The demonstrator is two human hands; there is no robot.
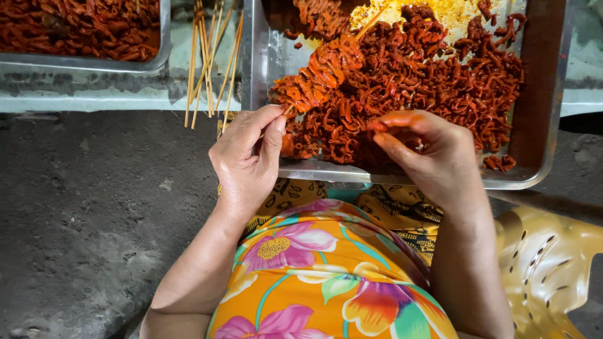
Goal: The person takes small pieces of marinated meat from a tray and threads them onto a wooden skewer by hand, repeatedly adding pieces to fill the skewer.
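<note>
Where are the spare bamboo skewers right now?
In the head view, the bare skewers lie upper left, between the two metal trays, above the left hand.

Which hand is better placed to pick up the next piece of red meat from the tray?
Probably the right hand. It hovers over the loose red meat in the metal tray, fingers pinched and stained. The left hand is busy holding the end of the loaded skewer.

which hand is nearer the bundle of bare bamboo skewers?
Left. The left hand sits just below and right of the bare skewers, gripping a loaded skewer; the right hand is farther right, over the tray.
</note>
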